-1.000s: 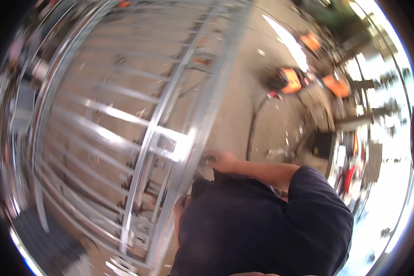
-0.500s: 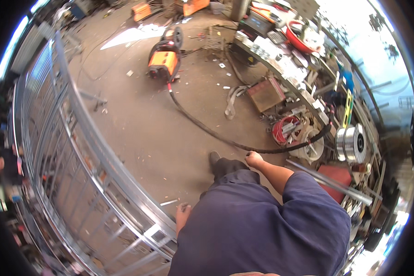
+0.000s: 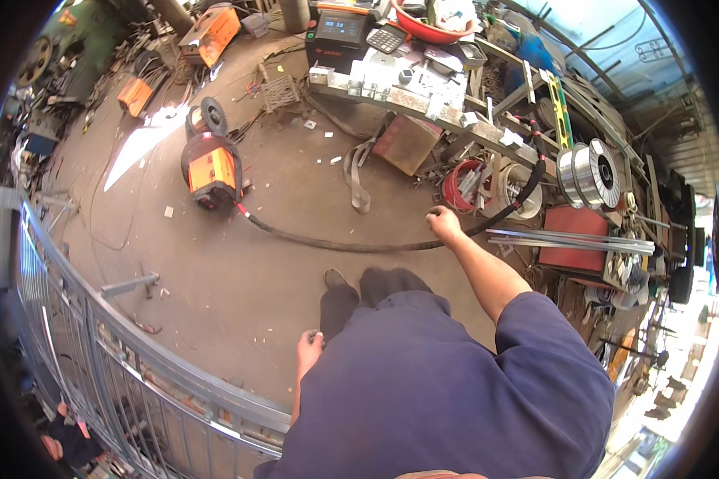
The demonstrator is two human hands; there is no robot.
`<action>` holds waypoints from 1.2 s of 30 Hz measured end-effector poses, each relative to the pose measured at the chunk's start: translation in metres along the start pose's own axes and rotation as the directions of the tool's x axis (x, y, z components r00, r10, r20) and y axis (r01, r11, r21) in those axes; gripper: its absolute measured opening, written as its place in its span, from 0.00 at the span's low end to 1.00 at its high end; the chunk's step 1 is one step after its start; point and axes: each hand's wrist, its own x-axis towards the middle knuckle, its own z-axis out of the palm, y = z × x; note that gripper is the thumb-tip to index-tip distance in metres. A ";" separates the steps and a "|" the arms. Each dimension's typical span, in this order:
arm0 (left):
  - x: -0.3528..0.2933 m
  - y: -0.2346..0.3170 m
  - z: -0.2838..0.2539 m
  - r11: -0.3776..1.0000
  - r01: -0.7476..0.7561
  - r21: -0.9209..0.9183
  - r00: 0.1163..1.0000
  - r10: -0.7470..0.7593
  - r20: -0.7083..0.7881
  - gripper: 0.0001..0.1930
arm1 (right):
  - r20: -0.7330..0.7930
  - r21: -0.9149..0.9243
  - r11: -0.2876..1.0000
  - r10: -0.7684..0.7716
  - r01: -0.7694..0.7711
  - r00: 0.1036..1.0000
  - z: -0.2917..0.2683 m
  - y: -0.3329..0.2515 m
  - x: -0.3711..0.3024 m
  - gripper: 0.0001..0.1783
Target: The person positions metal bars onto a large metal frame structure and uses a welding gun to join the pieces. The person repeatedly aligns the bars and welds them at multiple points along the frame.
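Note:
My left hand hangs low beside my body with its fingers loosely curled, and nothing shows in it. Farther forward, my right hand is closed; whatever it may hold is hidden by the fingers. Just beyond and below the right hand, a thick black cable curves over the floor, apart from the hand as far as I can tell. It runs from an orange and black wire-feeder unit on the left to the cluttered bench. Beside the right forearm, long metal profiles stick out over a red box.
A metal railing frame curves along the left, with another person beyond it. Right of the cable stand a red bucket and a silver wire spool. A strap and a brown box lie near the bench.
My view has turned to the right and moved forward, so the feeder unit and railing sit farther left. My right arm reaches farther forward, and one foot has stepped ahead on the left.

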 end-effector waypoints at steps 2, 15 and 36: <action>0.011 0.034 -0.008 0.996 0.016 0.090 1.000 -0.016 0.002 0.19 | -0.148 -0.019 1.000 0.003 -0.006 0.989 -0.019 -0.016 0.015 0.23; 0.110 0.130 0.015 0.958 -0.005 0.287 0.995 0.033 -0.092 0.22 | -0.350 -0.174 0.983 -0.013 -0.052 0.937 -0.170 -0.122 0.218 0.56; 0.106 0.589 0.311 0.661 -0.736 0.147 0.665 0.662 0.346 0.35 | 0.795 0.565 0.601 -0.212 -0.565 0.569 -0.217 -0.231 0.200 0.36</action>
